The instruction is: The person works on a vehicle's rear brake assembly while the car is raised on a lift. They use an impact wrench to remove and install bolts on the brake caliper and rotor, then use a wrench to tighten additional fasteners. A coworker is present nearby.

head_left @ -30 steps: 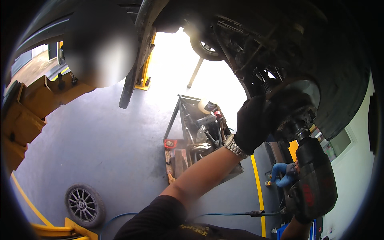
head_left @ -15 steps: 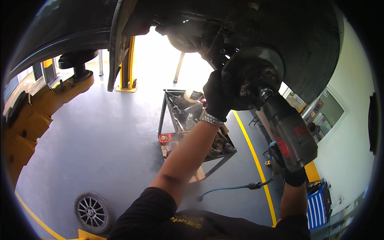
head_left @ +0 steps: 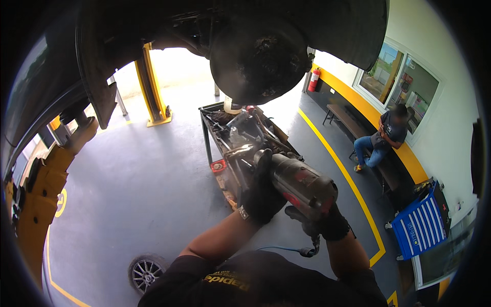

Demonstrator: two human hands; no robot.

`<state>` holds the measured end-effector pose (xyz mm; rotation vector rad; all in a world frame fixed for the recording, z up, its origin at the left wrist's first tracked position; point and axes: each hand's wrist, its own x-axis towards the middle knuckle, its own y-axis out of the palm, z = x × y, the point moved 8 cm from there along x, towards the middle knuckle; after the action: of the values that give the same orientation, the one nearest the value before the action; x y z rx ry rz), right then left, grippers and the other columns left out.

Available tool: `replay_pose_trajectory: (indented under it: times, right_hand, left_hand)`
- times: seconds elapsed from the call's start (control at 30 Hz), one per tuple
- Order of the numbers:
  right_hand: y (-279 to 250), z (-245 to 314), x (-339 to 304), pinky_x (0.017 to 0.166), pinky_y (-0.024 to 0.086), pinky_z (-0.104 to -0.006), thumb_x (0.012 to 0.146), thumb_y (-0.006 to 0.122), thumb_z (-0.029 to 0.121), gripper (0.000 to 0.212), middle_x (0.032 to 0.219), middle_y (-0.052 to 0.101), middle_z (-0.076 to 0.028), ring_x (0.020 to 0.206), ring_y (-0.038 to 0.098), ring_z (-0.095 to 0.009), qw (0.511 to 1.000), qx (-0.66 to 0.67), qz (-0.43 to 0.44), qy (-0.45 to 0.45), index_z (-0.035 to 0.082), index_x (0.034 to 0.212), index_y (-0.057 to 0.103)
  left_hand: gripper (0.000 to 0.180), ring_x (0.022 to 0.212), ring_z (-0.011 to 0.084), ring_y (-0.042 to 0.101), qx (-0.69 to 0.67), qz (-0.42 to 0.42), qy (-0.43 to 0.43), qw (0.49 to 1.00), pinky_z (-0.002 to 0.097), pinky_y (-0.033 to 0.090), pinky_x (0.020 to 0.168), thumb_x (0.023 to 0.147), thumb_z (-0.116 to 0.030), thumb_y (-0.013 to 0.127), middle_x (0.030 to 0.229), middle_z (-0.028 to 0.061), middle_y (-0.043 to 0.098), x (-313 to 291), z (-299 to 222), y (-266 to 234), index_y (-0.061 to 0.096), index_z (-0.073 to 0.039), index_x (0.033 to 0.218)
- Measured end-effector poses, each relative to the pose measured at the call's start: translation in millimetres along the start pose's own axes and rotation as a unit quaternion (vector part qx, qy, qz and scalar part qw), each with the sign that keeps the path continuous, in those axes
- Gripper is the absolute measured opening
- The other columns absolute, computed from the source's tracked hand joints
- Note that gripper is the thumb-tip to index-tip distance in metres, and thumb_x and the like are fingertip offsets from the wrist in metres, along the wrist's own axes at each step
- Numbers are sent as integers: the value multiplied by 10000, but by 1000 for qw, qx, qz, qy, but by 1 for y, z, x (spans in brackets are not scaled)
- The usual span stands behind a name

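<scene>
A dark air impact wrench (head_left: 304,184) with red markings is held low in front of my chest, its nose pointing up and left. My right hand (head_left: 327,222), in a black glove, is closed round its handle, from which an air hose (head_left: 309,250) trails. My left hand (head_left: 262,189), also black-gloved, is closed about the front end by the metal socket (head_left: 260,155); some of its fingers are hidden. Above and apart from the tool hangs a dark, dirty round wheel hub (head_left: 261,66) under the raised vehicle.
A metal tool cart (head_left: 205,128) full of tools stands just beyond my hands. Yellow lift parts (head_left: 38,204) are at left, a loose wheel (head_left: 146,273) lower left. On the right, a person (head_left: 391,134) sits on a bench (head_left: 343,118) near a blue tool chest (head_left: 420,227).
The impact wrench has come down and away from the hub, carried by my right hand. My left hand has left the hub and moved onto the wrench's front end. The view has shifted.
</scene>
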<state>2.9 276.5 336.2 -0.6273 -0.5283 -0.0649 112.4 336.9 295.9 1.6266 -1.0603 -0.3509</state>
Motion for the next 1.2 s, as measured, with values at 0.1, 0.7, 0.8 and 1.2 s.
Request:
replay_pose_trajectory:
  times: [0.1,0.7,0.8,1.2]
  right_hand:
    - [23,-62,-2,1038,513,-348,859,753,-16,719,1436,512,-143,1286,555,-232,884,442,2,155,48,1483,402]
    - [39,-109,-7,1009,502,-325,1035,578,132,606,1363,549,-81,1181,581,-139,831,492,100,239,75,1577,313]
    - [36,-95,-5,999,501,-327,1029,600,175,609,1345,555,-81,1158,587,-145,876,422,109,209,77,1566,331]
    - [-15,-11,6,1168,410,-438,995,606,176,696,1562,381,-165,1412,446,-284,928,351,-125,3,101,1584,243]
  left_hand:
    - [688,1113,317,648,134,-38,41,989,485,520,1006,979,-611,489,1180,168,644,11,-1,-26,529,-26,1340]
    - [583,1107,368,646,-86,-90,10,992,493,531,978,1039,-466,359,1219,208,661,18,16,-113,585,21,1266]
    - [580,1092,370,650,-77,-78,2,994,493,538,966,1032,-478,391,1191,221,665,14,14,-94,589,23,1246]
    - [527,998,266,698,202,18,93,975,430,573,915,1034,-534,491,1035,144,679,11,-20,72,574,-35,1182]
